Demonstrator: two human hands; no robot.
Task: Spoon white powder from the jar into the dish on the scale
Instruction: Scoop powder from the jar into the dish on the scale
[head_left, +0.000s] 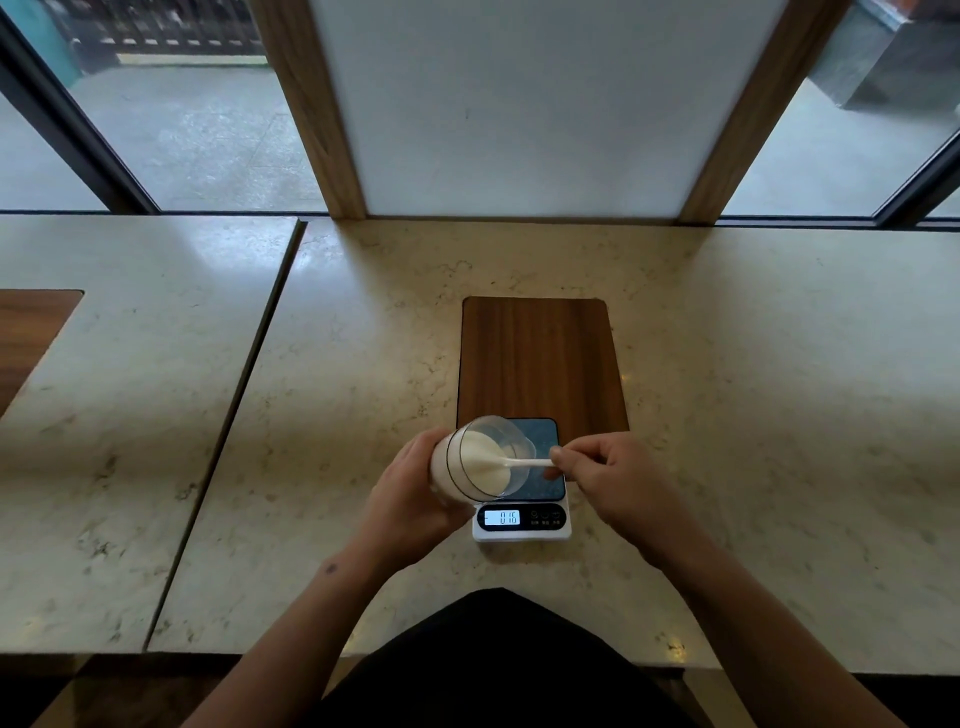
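Observation:
My left hand grips a clear jar of white powder, tilted on its side with the mouth facing right, held over the left part of the scale. My right hand pinches the handle of a white spoon; its bowl reaches into the jar's mouth and touches the powder. The scale's dark platform shows behind the jar. Its lit display reads about 0.16. The dish on the platform is mostly hidden by the jar and my right hand; I cannot make it out clearly.
The scale stands at the near end of a wooden board set in the pale marble counter. A seam splits off a second counter section at left. A white wall panel and windows rise behind the counter.

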